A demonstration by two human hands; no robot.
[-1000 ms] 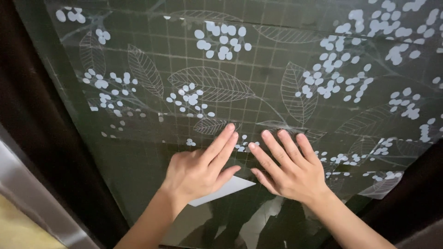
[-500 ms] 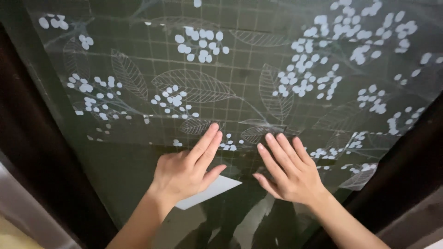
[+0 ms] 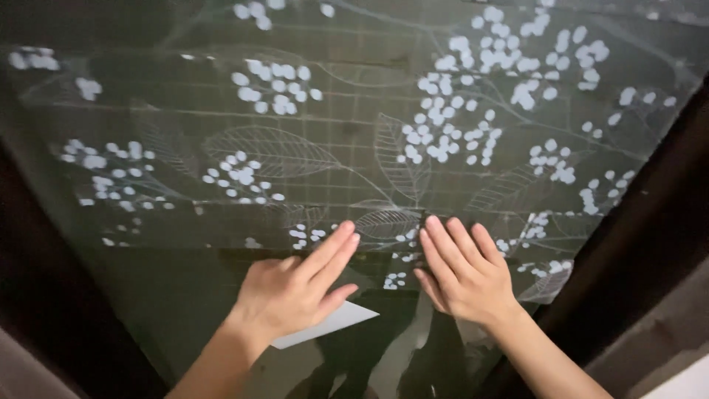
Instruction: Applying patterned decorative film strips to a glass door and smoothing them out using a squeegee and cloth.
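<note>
Two bare hands press a translucent window film printed with white berries and outlined leaves [image 3: 413, 140] flat against dark glass.

The left hand [image 3: 292, 292] seemingly pins a white flat card [image 3: 325, 325]; the right hand [image 3: 465, 277] lies open, fingers together. Uneven pressure could trap bubbles or crease the film.

The left hand [image 3: 292, 292] covers most of a white card [image 3: 325, 325], so only one corner shows below the thumb; whether the hand grips the card or merely presses it flat cannot be told; the patterned film [image 3: 354, 148] runs past the top and both side edges, its full extent unseen; the right hand [image 3: 465, 273] hides the pattern beneath it; both forearms are cut off at the bottom edge; the dark frame [image 3: 642, 236] is dim and lacks detail.
</note>
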